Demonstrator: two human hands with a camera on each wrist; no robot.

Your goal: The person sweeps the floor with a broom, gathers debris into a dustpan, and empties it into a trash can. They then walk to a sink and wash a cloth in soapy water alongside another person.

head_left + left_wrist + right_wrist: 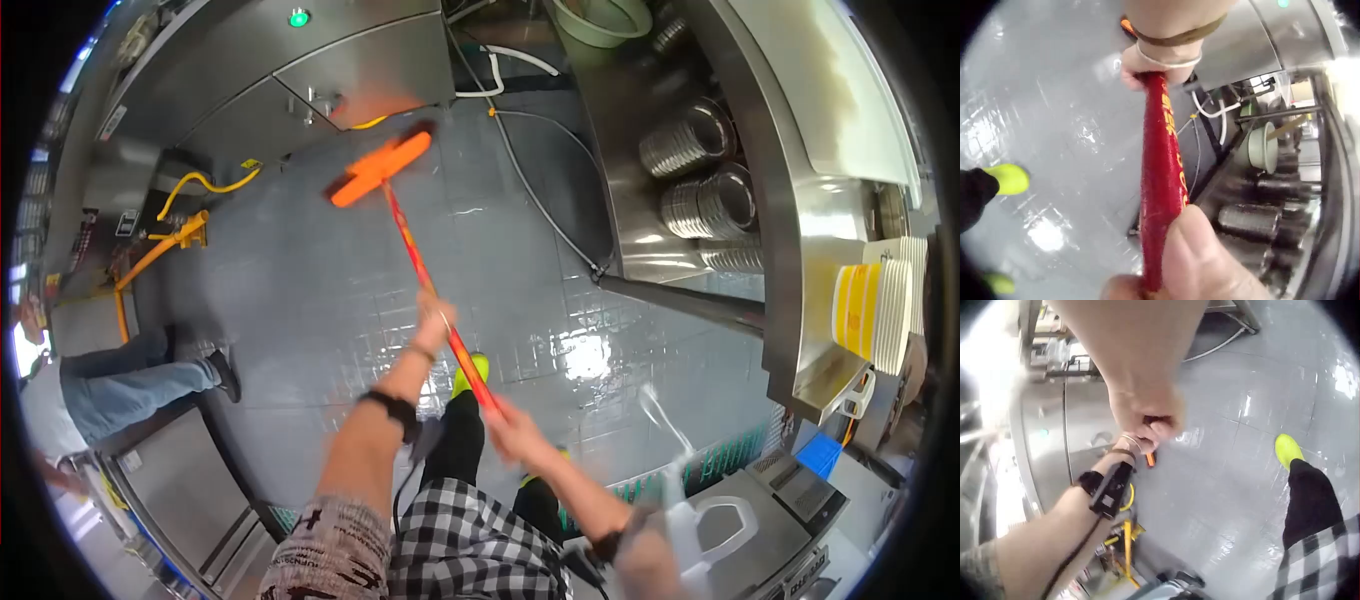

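Red-handled floor tool [408, 240], one: long axis slants from beside the body forward and slightly left through both hands. Right hand [517, 433]: nearer the body, fingers curled round the handle. Yellow-green shoe [471, 371]: in the head view, beside the handle between the hands. Left hand [434, 318]: farther along, wrapped closely about the handle. Orange head [381, 169]: beyond the left hand, blurred, set crosswise over grey floor [300, 270]. Steel cabinet [385, 70]: farthest, past the head.
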